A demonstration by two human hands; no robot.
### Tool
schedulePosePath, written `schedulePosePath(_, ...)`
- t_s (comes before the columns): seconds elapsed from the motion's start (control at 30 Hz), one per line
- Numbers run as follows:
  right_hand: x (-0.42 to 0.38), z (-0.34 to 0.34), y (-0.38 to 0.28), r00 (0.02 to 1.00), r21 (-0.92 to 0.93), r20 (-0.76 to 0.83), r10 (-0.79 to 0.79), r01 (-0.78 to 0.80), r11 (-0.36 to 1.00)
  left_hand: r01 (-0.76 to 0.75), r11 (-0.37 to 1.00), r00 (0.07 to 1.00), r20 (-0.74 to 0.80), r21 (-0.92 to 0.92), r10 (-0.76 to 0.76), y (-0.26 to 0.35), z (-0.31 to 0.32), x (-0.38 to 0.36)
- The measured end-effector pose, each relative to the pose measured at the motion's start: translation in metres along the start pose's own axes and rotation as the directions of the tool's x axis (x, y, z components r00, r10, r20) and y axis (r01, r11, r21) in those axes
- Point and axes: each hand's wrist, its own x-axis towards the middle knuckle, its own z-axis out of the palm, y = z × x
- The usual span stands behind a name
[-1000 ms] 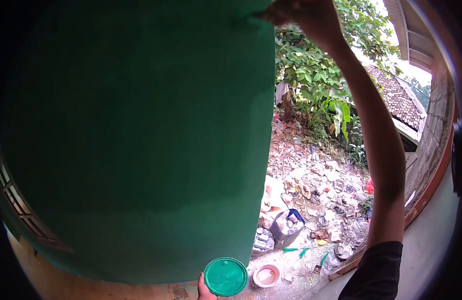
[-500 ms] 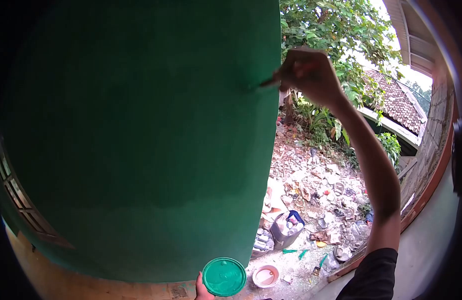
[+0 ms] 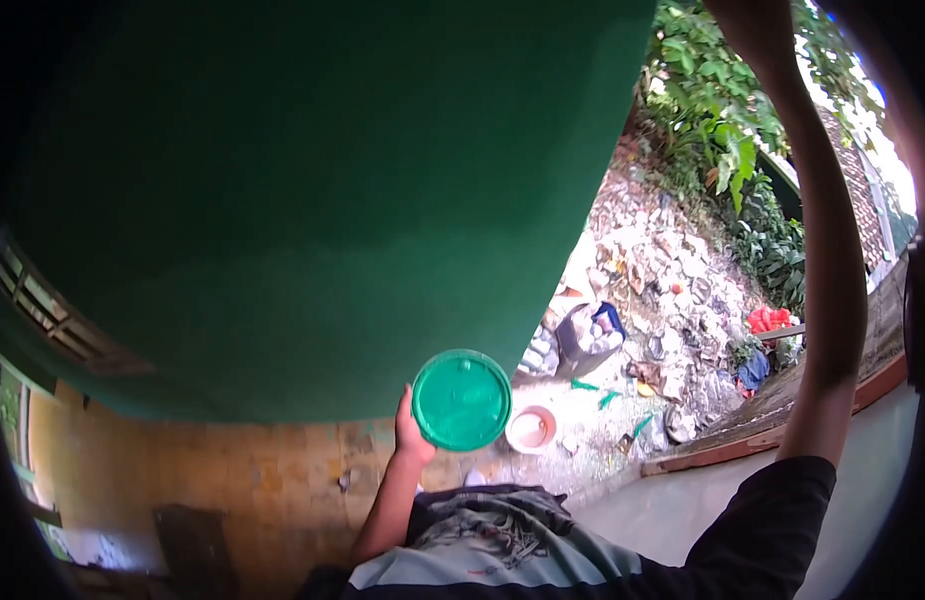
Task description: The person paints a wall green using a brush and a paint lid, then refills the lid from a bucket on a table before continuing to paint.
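My left hand [image 3: 411, 436] is closed on the edge of a round paint tub [image 3: 462, 400], thumb at the rim, near the lower middle of the view. Green paint covers the tub's inside; its depth is hard to tell from above. My right arm is raised high, and my right hand [image 3: 755, 35] is cut off by the top edge, so its fingers and anything in them are hidden. A large dark green panel [image 3: 333, 180] fills the left and upper view, its straight right edge beside an opening to the outdoors. A lighter green band runs along its lower part.
Outside lies littered ground [image 3: 673, 280] with a dark bin [image 3: 589, 340] full of containers. A pinkish-white bucket [image 3: 532, 430] stands below the panel's edge. Tiled floor [image 3: 273, 470] lies at lower left, and a brown-edged sill [image 3: 723, 452] at right.
The view has tilted down, bringing my shirt and more floor in. My right hand, which held a thin brush at the panel's right edge, has gone up to the frame's top. The tub appears higher.
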Motion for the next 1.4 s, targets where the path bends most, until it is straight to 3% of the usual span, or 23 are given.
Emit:
schedulePosePath(0.07, -0.016, -0.002, -0.031, 0.949, -0.014, 0.089, 0.302, -0.302, 0.953, -0.019, 1.000, 0.999, 0.025, -0.019, 0.020, 0.008, 0.005, 0.001)
schedulePosePath(0.17, -0.034, 0.007, -0.052, 0.939, 0.093, 0.012, 0.345, -0.344, 0.934, -0.013, 1.000, 0.997, 0.073, -0.021, 0.014, 0.017, 0.007, -0.007)
schedulePosePath(0.2, -0.035, 0.005, -0.050, 0.939, 0.098, 0.011, 0.344, -0.343, 0.934, -0.016, 1.000, 0.997, 0.070, -0.022, 0.018, 0.017, 0.008, -0.009)
schedulePosePath(0.27, -0.028, 0.003, -0.036, 0.979, 0.061, -0.082, 0.189, -0.185, 0.981, -0.025, 1.000, 0.999, 0.048, -0.006, 0.025, 0.022, 0.010, -0.014)
schedulePosePath(0.33, -0.015, -0.004, -0.032, 0.990, 0.209, -0.032, 0.138, -0.128, 0.970, -0.020, 1.000, 0.999, 0.043, 0.003, 0.019, 0.024, 0.007, -0.015)
schedulePosePath(0.4, -0.003, -0.007, -0.029, 0.993, 0.101, -0.104, 0.055, -0.044, 0.994, -0.017, 1.000, 0.999, 0.047, 0.012, 0.016, 0.027, 0.006, -0.015)
schedulePosePath(0.53, 0.004, -0.011, -0.025, 0.992, 0.092, -0.122, -0.026, 0.038, 0.995, -0.005, 1.000, 0.998, 0.062, -0.027, 0.007, 0.029, 0.004, -0.015)
schedulePosePath(0.77, -0.021, -0.008, -0.016, 0.998, -0.013, -0.031, -0.053, 0.053, 0.999, 0.007, 0.998, 0.996, 0.093, -0.056, -0.002, 0.027, 0.012, -0.023)
schedulePosePath(0.87, -0.045, -0.003, -0.022, 1.000, 0.028, 0.010, -0.023, 0.023, 0.999, 0.024, 0.995, 0.992, 0.123, -0.098, -0.012, 0.023, 0.011, -0.024)
schedulePosePath(0.9, -0.049, -0.003, -0.035, 0.998, -0.132, 0.057, -0.025, 0.032, 0.991, 0.026, 0.995, 0.991, 0.132, -0.097, -0.013, 0.022, 0.011, -0.023)
schedulePosePath(0.93, -0.048, -0.001, -0.063, 0.974, -0.050, 0.104, 0.199, -0.195, 0.979, 0.019, 0.994, 0.991, 0.130, -0.105, -0.005, 0.020, 0.009, -0.022)
schedulePosePath(0.97, -0.059, 0.009, -0.058, 0.997, -0.087, 0.037, 0.071, -0.068, 0.994, 0.013, 0.994, 0.991, 0.134, -0.112, 0.002, 0.019, 0.008, -0.021)
schedulePosePath(1.03, -0.063, -0.001, -0.057, 0.973, -0.104, 0.113, 0.199, -0.188, 0.977, 0.016, 0.993, 0.983, 0.184, -0.115, 0.006, 0.017, 0.003, -0.017)
schedulePosePath(1.1, -0.054, -0.015, -0.043, 0.974, -0.063, 0.144, 0.174, -0.167, 0.984, 0.020, 0.994, 0.972, 0.236, -0.111, 0.007, 0.013, 0.002, -0.012)
schedulePosePath(1.17, -0.040, -0.018, -0.051, 0.992, -0.253, -0.020, 0.127, -0.128, 0.959, 0.045, 0.992, 0.982, 0.190, -0.114, -0.023, 0.011, 0.003, -0.014)
schedulePosePath(1.2, -0.042, -0.025, -0.040, 0.992, -0.268, -0.029, 0.122, -0.125, 0.955, 0.048, 0.993, 0.978, 0.205, -0.104, -0.026, 0.011, 0.003, -0.014)
schedulePosePath(1.27, -0.056, -0.031, -0.005, 0.995, -0.481, 0.078, -0.062, 0.092, 0.872, 0.084, 0.992, 0.982, 0.176, -0.094, -0.066, 0.010, 0.001, -0.012)
schedulePosePath(1.3, -0.065, -0.011, -0.025, 1.000, -0.383, 0.013, -0.025, 0.028, 0.923, 0.089, 0.992, 0.980, 0.184, -0.095, -0.070, 0.008, -0.001, -0.011)
schedulePosePath(1.33, -0.081, 0.003, -0.033, 0.996, -0.466, 0.032, 0.079, -0.055, 0.883, 0.089, 0.992, 0.978, 0.195, -0.088, -0.071, 0.008, -0.002, -0.010)
schedulePosePath(1.37, -0.105, 0.014, -0.015, 0.982, -0.491, 0.062, -0.177, 0.184, 0.851, 0.070, 0.994, 0.978, 0.201, -0.085, -0.051, 0.005, -0.001, -0.010)
schedulePosePath(1.4, -0.135, 0.030, -0.018, 1.000, -0.314, 0.020, -0.017, 0.023, 0.949, 0.054, 0.995, 0.978, 0.205, -0.086, -0.035, 0.004, -0.003, -0.010)
